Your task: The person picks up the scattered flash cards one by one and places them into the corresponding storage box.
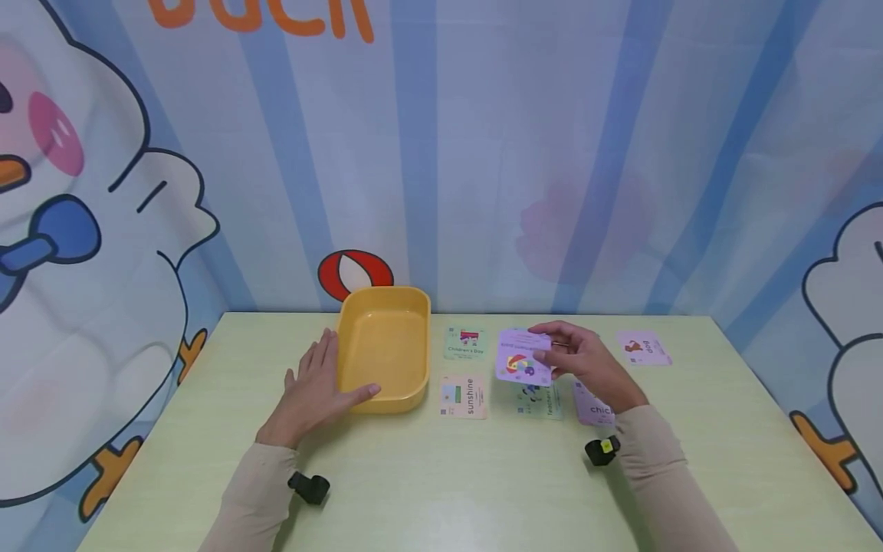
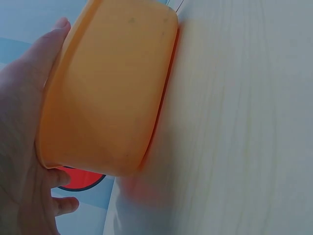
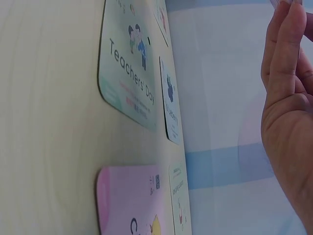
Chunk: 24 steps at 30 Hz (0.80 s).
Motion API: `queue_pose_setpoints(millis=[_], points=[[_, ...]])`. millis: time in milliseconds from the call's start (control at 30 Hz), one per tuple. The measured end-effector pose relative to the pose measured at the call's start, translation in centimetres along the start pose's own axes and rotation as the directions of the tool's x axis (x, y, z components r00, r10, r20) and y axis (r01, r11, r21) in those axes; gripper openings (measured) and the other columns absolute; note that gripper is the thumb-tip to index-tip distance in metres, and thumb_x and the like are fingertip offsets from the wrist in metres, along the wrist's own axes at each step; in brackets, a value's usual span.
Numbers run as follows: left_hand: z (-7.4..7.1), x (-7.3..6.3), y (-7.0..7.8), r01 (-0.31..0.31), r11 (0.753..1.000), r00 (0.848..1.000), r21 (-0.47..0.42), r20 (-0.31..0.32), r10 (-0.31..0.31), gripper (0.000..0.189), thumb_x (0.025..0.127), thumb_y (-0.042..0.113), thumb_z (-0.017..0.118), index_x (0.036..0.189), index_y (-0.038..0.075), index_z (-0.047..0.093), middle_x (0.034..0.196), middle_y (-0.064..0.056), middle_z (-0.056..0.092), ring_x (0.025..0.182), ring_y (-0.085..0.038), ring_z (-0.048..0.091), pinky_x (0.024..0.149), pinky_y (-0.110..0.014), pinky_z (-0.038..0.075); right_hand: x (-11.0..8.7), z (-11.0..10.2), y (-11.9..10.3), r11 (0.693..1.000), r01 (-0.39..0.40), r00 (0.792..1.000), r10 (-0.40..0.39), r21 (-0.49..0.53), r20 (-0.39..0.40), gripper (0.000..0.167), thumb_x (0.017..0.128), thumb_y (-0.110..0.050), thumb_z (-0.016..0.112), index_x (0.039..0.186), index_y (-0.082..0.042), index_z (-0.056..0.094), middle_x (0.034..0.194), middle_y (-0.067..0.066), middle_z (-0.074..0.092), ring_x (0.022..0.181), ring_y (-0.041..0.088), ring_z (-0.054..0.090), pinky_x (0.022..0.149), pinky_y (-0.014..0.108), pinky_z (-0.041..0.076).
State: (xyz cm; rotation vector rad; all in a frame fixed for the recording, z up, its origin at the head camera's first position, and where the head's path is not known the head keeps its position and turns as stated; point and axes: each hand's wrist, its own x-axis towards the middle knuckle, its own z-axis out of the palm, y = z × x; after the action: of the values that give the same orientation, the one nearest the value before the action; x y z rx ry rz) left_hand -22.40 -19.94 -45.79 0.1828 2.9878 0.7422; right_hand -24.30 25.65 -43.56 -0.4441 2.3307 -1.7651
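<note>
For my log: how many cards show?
8 visible: held card in the right hand; on the table, Children's Day, sunshine, Teachers' Day, blueberry, dog, a purple card, a pale card. More may be hidden.

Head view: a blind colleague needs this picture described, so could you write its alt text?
A person's right hand holds a purple card above a pale table where other picture cards lie, while the left hand touches a yellow tray. Behind the table is a blue-striped backdrop with a large white cartoon bird at the left.

Lt. purple held card [image 1: 517, 360], yel. tray [image 1: 385, 353], pale yel.-grn. table [image 1: 448, 483], blue-striped curtain [image 1: 483, 153]
</note>
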Motion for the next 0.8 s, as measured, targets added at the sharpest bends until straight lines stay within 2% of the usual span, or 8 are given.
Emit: queue_pose_setpoints(millis=[300,533,700,800], points=[[0.1,0.1,-0.1,-0.007,1.000,1.000,0.001,-0.004,0.007,0.133,0.076,0.088,0.055,0.163,0.006,-0.004,0.171,-0.016,-0.001,0.153,-0.047,0.005,0.111,-0.082,0.004,0.6,0.9,-0.1,0.999,0.007,1.000,-0.007,0.034,0.019,0.048,0.095,-0.028,0.074,0.137,-0.014,0.058,0.123,0.013,0.069,0.096,0.026,0.072,0.074,0.039,0.062],[0.1,0.1,-0.2,-0.006,1.000,1.000,0.005,-0.005,0.006,0.133,0.076,0.088,0.054,0.163,0.006,-0.003,0.171,-0.017,-0.001,0.153,-0.047,0.005,0.111,-0.081,0.004,1.1,1.5,-0.2,1.000,-0.003,1.000,0.003,0.028,0.026,0.049,0.094,-0.030,0.075,0.137,-0.014,0.059,0.124,0.014,0.069,0.095,0.028,0.072,0.078,0.048,0.061],[0.1,0.1,-0.1,-0.012,1.000,1.000,0.007,-0.005,0.012,0.133,0.076,0.088,0.054,0.163,0.006,-0.004,0.171,-0.016,-0.001,0.153,-0.047,0.006,0.111,-0.081,0.004,1.5,2.0,-0.3,0.999,-0.003,0.999,0.002,0.035,0.033,0.048,0.094,-0.029,0.075,0.137,-0.015,0.059,0.123,0.012,0.070,0.096,0.029,0.071,0.076,0.041,0.062],[0.0,0.0,-0.1,-0.017,1.000,1.000,0.004,-0.008,0.017,0.132,0.077,0.088,0.054,0.163,0.006,-0.003,0.171,-0.016,-0.001,0.153,-0.047,0.006,0.111,-0.081,0.004,1.7,2.4,-0.5,0.999,-0.002,0.999,0.000,0.043,0.045,0.048,0.093,-0.030,0.076,0.136,-0.016,0.060,0.122,0.013,0.070,0.097,0.030,0.071,0.077,0.045,0.062]])
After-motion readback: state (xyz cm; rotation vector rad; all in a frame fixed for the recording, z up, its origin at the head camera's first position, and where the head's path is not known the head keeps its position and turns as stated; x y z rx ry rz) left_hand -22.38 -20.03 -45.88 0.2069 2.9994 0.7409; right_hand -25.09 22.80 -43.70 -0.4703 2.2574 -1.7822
